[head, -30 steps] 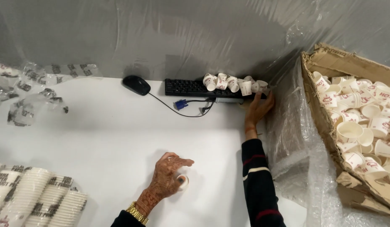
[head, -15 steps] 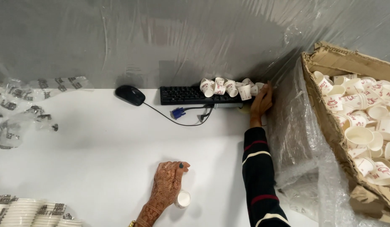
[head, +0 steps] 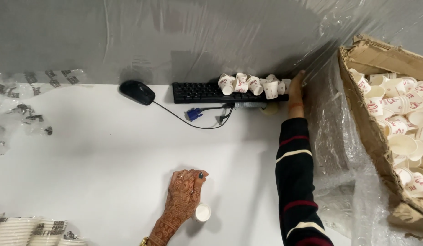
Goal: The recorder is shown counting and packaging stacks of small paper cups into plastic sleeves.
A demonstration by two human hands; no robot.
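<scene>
From the head camera, your left hand lies flat on the white table, fingers closed around a small white paper cup lying on its side. Your right hand reaches far out to the loose cups heaped on the black keyboard; how far open it is, I cannot tell. That heap looks unsteady: a nudge could roll cups off towards the mouse.

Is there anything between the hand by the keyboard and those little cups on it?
Nothing visible. The right hand is right beside the pile of small paper cups lying on the black keyboard, with no object between them.
</scene>
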